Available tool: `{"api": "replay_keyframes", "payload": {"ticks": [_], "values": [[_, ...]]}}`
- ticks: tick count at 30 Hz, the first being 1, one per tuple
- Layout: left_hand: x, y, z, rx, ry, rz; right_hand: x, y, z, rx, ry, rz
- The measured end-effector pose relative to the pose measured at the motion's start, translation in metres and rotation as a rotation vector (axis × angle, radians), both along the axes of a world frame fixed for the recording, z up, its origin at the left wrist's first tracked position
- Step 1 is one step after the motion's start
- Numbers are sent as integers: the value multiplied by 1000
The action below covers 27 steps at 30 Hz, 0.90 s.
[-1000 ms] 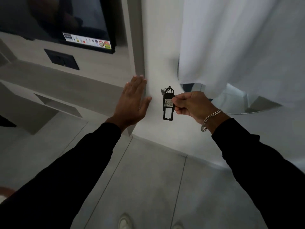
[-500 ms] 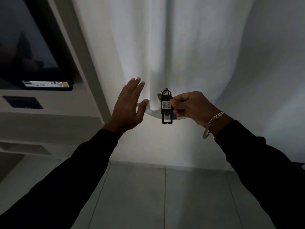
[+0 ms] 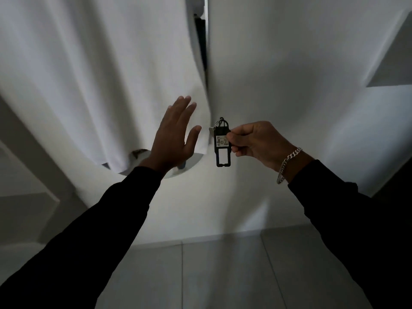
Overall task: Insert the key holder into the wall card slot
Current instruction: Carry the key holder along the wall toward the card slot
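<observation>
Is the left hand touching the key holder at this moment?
Apart. The head view shows pale wall between the left hand's thumb and the key holder, which only the right hand pinches by its edge.

Matt blk plastic key holder [image 3: 222, 143], metal chain bracelet [image 3: 288, 163], cloth curtain [image 3: 93, 74]

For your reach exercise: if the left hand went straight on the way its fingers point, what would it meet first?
Probably the white curtain: the open left hand points up and forward at its folds. Nothing shows between them, though depth is unclear.
</observation>
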State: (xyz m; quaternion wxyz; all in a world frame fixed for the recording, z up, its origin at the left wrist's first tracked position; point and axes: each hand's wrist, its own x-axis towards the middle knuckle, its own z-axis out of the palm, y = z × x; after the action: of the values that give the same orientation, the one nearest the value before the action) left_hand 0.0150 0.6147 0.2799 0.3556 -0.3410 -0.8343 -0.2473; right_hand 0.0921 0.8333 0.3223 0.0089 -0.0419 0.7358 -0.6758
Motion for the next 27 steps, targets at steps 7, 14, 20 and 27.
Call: {"api": "replay_keyframes", "payload": {"ticks": [7, 14, 20, 27], "values": [[-28, 120, 19, 1, 61, -42, -15, 115, 12, 40, 24, -28], [-79, 222, 23, -51, 92, -111, -51, 211, 11, 16, 50, -89], [-134, 324, 43, -5, 178, -198, -92, 296, 14, 38, 70, -146], [-183, 438, 74, 30, 262, -275, -129, 399, 32, -18, 86, -226]]}}
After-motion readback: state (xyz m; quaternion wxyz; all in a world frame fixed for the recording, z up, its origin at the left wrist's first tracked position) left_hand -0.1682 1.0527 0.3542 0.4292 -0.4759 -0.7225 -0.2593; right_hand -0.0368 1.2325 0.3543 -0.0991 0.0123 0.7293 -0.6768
